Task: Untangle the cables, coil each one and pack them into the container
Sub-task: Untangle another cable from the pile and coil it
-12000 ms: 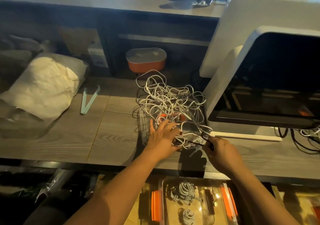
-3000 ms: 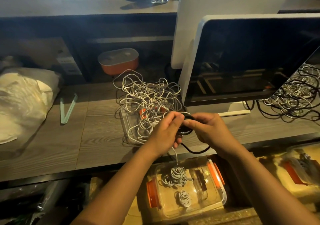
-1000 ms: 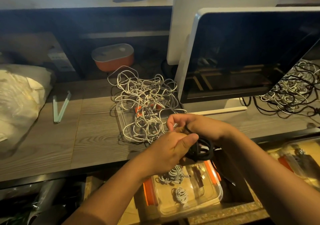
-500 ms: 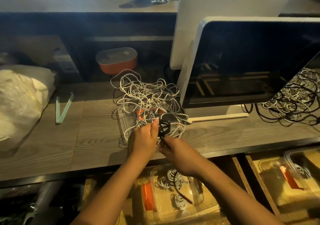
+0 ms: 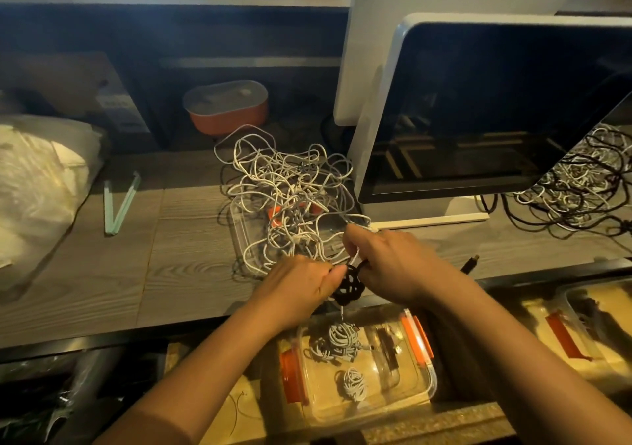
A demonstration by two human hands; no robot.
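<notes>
Just on the near side of the white tangle (image 5: 290, 198), at the tabletop (image 5: 171, 239) edge, both hands close on one black cable (image 5: 349, 285). A few seconds ago that cable was a slack loop trailing between the hands; now it is a tight, dark bundle. The left hand (image 5: 301, 287) has its fingers curled round the bundle's left side in a closed grip. The right hand (image 5: 393, 266) pinches a strand at its top. A plug (image 5: 473, 260) pokes out beyond the right wrist, so the last length seems not yet wound in. Nearer the person than the tangle and lower down, the container (image 5: 432, 379) lies open with white coils (image 5: 342, 338) already inside. By my reckoning this cable needs only its tail tucked before it drops in, while the tangle itself is mostly unsorted.
</notes>
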